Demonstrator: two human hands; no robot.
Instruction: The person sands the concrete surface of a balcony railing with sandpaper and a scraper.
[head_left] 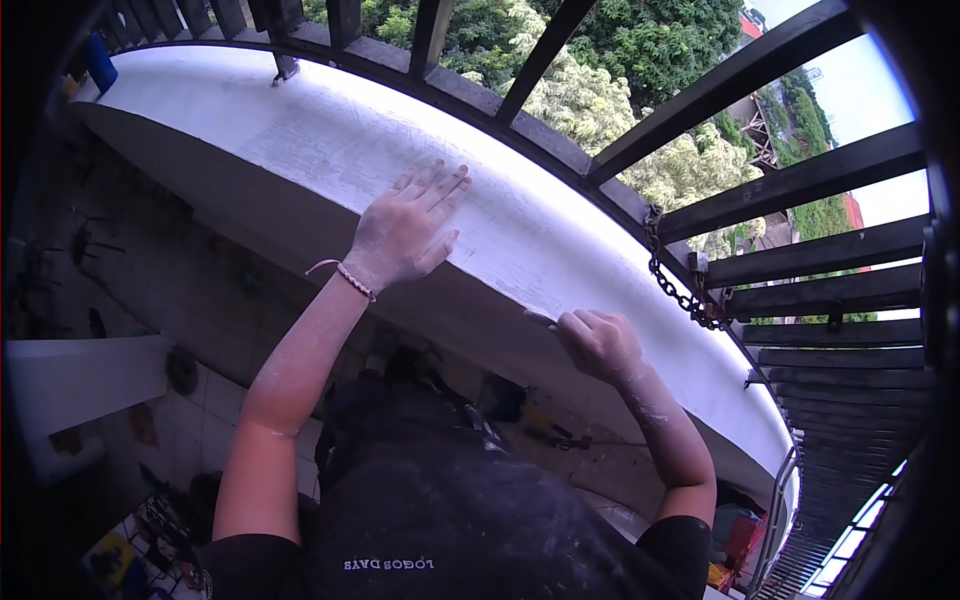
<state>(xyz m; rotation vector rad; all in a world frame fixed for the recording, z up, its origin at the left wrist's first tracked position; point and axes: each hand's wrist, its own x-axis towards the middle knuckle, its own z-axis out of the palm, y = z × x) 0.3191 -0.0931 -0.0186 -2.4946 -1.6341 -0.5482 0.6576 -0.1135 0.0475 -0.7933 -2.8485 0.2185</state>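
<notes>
My left hand (405, 225), dusted with white powder and wearing a braided bracelet (355, 281) at the wrist, lies flat on the white ledge (300, 120) with its fingers stretched out. Over the ledge's inner edge, my right hand (600, 345) is closed in a fist. A thin, flat grey piece (540, 318) sticks out from its fingers; its kind cannot be made out, as the fist hides most of it. Faint streaks and patches mark the ledge's surface around my left hand.
Dark metal railing bars (640, 130) rise along the ledge's outer side, with a rusty chain (675, 290) and a padlock (697, 263) on them. A blue cylinder (100, 62) stands at the ledge's far left end. Below lies a tiled floor with clutter. Trees (650, 50) show beyond.
</notes>
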